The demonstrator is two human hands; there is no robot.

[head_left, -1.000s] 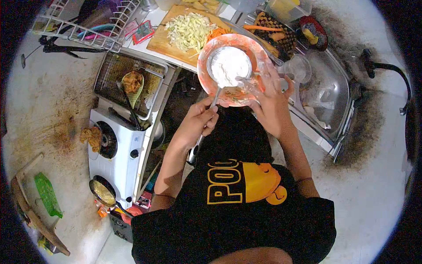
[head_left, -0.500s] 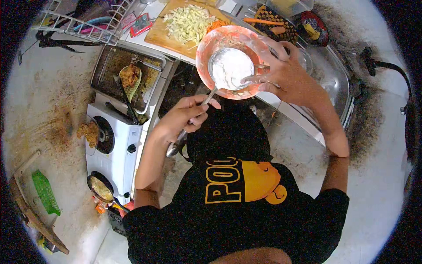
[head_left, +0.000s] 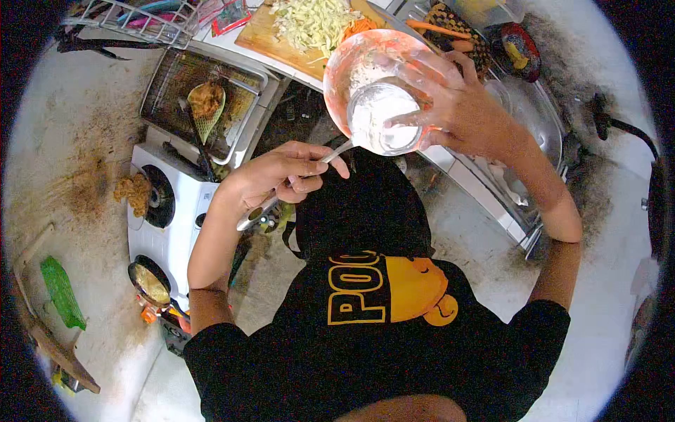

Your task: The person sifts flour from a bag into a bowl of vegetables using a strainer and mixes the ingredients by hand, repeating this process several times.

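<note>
In my left hand (head_left: 295, 172) is a metal spoon (head_left: 337, 150), pinched between the fingers. One spoon end reaches the rim of a small round container; the other end shows below the hand. That container (head_left: 395, 144) has white stuff (head_left: 380, 109) in it and sits at the near side of a red and white bowl (head_left: 337, 84). My right hand (head_left: 457, 105) is spread over the right side of both, fingers bent around the container. Its fingertips look whitish. The spot where the hand meets the bowl is partly hidden.
A cutting board (head_left: 256, 36) bears shredded cabbage (head_left: 309, 24) and carrot (head_left: 362, 27). At the left are a wire-rack tray (head_left: 165, 88), a strainer with fried food (head_left: 206, 102) and a white stove (head_left: 148, 239) with a pan (head_left: 151, 285). A sink (head_left: 538, 126) lies right.
The small container has shifted right and toward my body. Its side now shows more. My left hand has moved slightly left, with the spoon still held. The whole view has shifted a little.
</note>
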